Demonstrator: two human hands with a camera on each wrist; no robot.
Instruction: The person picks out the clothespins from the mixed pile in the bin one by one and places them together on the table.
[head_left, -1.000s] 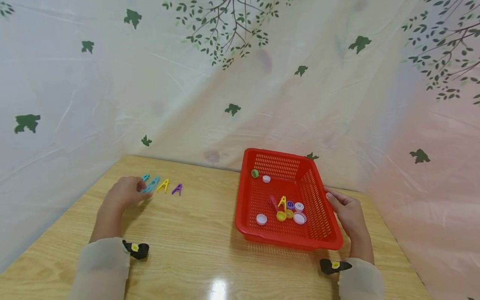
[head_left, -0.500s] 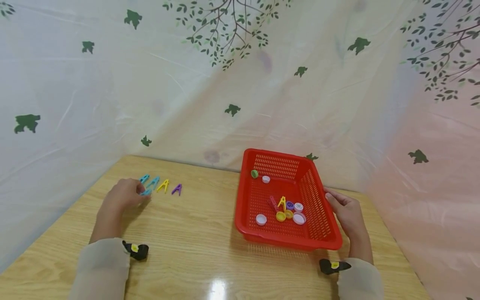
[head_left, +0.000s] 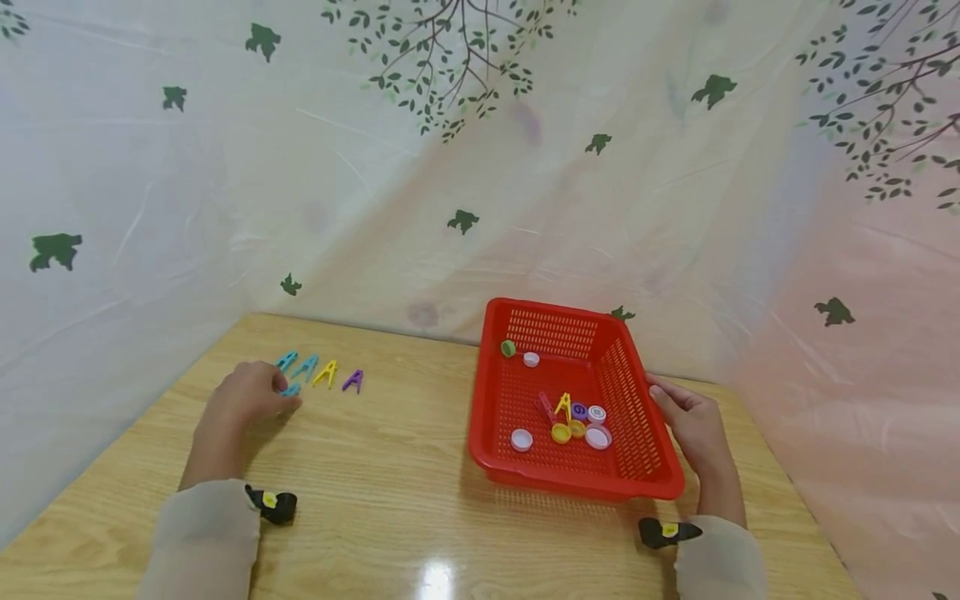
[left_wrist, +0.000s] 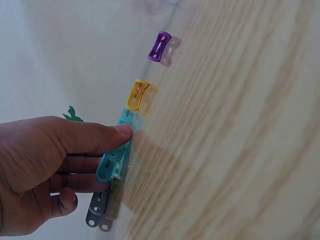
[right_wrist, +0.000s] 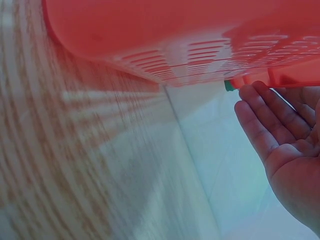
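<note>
In the head view my left hand (head_left: pixel 251 396), on the table's left side, pinches a blue clothespin (head_left: pixel 291 389) between thumb and fingers. The left wrist view shows this clothespin (left_wrist: pixel 112 162) as teal, with the thumb on it. Just beyond stand another blue clothespin (head_left: pixel 287 360), a light blue clothespin (head_left: pixel 306 367), a yellow clothespin (head_left: pixel 326 373) and a purple clothespin (head_left: pixel 353 381) in a row. My right hand (head_left: pixel 696 421) grips the right rim of a red plastic basket (head_left: pixel 480 400), thumb on top. In the right wrist view its fingers (right_wrist: pixel 265 112) lie beside the basket.
Inside the basket are several bottle caps, among them a white cap (head_left: pixel 522 440) and a green cap (head_left: pixel 507 348), with a pink clothespin (head_left: pixel 547 407) and a yellow clothespin (head_left: pixel 564 406). A leaf-printed curtain (head_left: pixel 420 250) hangs behind the wooden table (head_left: pixel 375 500).
My left hand has drawn slightly toward me with the blue clothespin, which has come apart from the row. More of the leftmost clothespin now shows. The right hand and basket hold still.
</note>
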